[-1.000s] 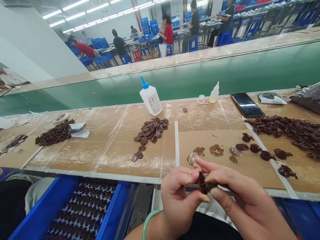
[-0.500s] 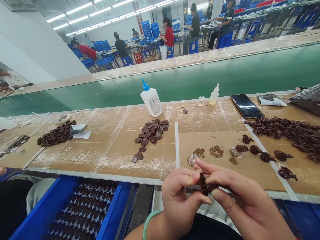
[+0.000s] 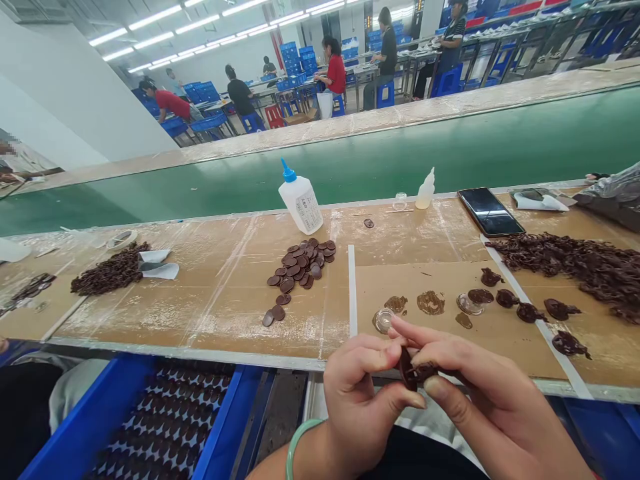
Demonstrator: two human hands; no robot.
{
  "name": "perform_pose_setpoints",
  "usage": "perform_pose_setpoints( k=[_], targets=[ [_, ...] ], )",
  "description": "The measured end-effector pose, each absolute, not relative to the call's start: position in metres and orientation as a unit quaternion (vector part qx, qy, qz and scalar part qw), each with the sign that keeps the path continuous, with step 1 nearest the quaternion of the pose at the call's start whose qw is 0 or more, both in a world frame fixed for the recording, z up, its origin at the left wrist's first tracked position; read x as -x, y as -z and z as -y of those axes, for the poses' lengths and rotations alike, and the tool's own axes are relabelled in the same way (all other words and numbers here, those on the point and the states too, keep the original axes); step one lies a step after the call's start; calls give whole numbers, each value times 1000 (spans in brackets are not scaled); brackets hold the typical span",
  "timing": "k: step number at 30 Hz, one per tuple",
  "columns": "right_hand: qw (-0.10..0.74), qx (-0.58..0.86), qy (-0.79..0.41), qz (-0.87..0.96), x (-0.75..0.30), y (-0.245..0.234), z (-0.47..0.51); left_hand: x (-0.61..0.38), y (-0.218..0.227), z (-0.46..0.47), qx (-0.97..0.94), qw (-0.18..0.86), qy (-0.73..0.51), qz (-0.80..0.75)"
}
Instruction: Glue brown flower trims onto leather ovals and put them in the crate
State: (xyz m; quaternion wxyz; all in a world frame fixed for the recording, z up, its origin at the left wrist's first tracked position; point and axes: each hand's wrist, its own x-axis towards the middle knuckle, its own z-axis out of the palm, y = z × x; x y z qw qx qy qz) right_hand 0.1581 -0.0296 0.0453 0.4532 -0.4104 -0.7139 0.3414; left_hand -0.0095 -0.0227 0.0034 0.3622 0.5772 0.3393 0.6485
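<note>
Low in the middle of the view, just in front of the workbench edge, my left hand and my right hand meet. Both pinch one small dark brown oval piece between fingertips and thumbs. The left wrist wears a green bangle. A heap of similar brown oval discs lies on the workbench ahead to the left. Several assembled brown pieces sit in a row on a cardboard sheet to the right.
A white glue bottle with blue cap, a smaller dropper bottle and a black phone stand along the bench's back. A large brown pile fills the right. A blue bin sits below left. Beyond the green conveyor, several people work.
</note>
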Motion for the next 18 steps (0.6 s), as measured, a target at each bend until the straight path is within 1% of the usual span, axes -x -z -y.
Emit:
perform_pose_setpoints(
  k=[10, 15, 18],
  targets=[
    [458, 405, -338, 716, -161, -45, 29, 9, -9, 22, -583, 355, -646, -340],
    [446, 410, -343, 718, -160, -45, 31, 9, -10, 22, -583, 354, -649, -338],
    [459, 403, -342, 714, -160, -46, 31, 9, -9, 22, -581, 353, -650, -339]
  ],
)
